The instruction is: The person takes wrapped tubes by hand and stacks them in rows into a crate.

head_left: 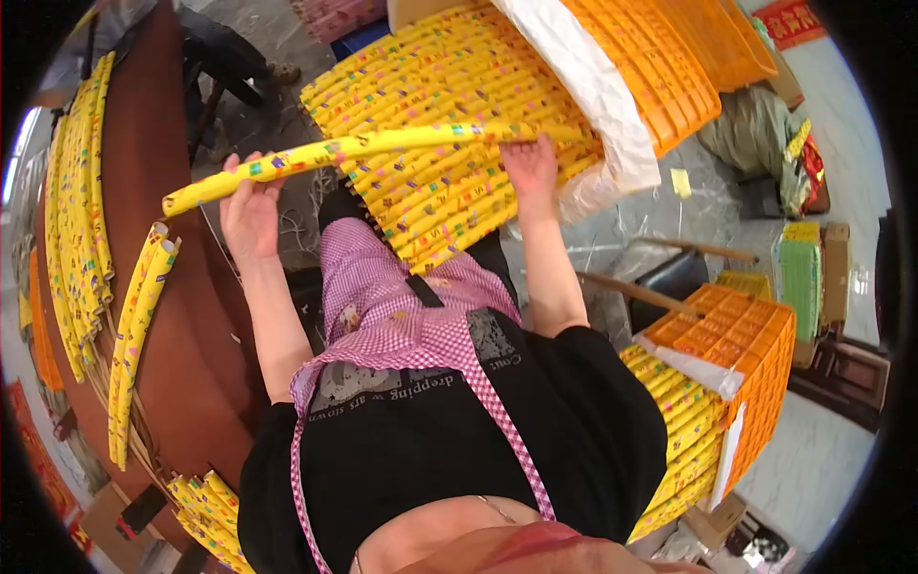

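A long yellow patterned tube (pixel 368 145) lies across both hands, above a large stack of similar tubes (pixel 421 77). My left hand (pixel 251 209) is wrapped round it near its left end, fingers behind and over it. My right hand (pixel 531 172) is under the tube's right part, fingers bent up against it, at the stack's right side. Two more yellow tubes (pixel 142 335) lie side by side on the brown table (pixel 206 383), below the held tube's left end.
Many yellow tubes (pixel 78 220) lie at the table's far left, others (pixel 206 517) at its near end. Orange crates (pixel 660 77) with white sheeting (pixel 612 115) stand behind the stack. Another orange crate (pixel 736 335) is at right. A person's dark-clothed leg (pixel 225 48) shows beyond the table.
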`<act>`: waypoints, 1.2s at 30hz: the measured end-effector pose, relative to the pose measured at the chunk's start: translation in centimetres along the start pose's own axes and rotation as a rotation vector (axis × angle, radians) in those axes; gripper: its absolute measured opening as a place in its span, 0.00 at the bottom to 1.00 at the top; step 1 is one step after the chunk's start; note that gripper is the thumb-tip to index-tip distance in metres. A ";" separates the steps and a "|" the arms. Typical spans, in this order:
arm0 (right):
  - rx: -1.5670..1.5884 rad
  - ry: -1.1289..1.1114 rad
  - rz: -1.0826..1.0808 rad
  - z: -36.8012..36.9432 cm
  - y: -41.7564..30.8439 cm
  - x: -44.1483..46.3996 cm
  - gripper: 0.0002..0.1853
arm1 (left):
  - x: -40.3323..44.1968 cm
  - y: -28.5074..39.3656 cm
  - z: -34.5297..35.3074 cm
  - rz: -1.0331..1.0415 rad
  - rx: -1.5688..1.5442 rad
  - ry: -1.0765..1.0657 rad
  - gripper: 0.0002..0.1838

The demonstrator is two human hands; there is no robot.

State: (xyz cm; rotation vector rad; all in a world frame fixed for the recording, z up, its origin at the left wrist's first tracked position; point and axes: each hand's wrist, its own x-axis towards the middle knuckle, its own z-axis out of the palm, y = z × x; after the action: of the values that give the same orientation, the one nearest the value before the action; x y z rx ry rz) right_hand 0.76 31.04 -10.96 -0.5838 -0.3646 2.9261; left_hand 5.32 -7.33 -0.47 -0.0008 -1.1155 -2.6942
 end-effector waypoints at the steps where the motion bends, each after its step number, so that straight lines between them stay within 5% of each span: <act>1: -0.011 -0.022 -0.010 0.5 0.0 0.1 0.19 | 0.2 -0.3 -0.6 -0.007 0.018 -0.026 0.18; 9: -0.092 -0.012 -0.018 -0.2 -1.0 1.7 0.18 | -0.9 -0.9 -6.4 -0.210 -0.121 0.198 0.16; 21: -0.215 0.059 -0.012 3.6 1.3 2.2 0.15 | -4.5 -1.1 -11.1 -0.240 -0.182 0.666 0.18; 36: -0.189 0.066 0.012 3.4 2.3 9.6 0.19 | -7.0 -0.2 -14.8 -0.302 -0.082 0.566 0.15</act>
State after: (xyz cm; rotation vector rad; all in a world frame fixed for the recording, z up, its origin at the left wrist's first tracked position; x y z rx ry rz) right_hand -9.57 29.87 -12.02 -0.7077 -0.6371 2.8949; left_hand 13.32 -16.12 -11.70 0.9201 -0.8760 -2.7061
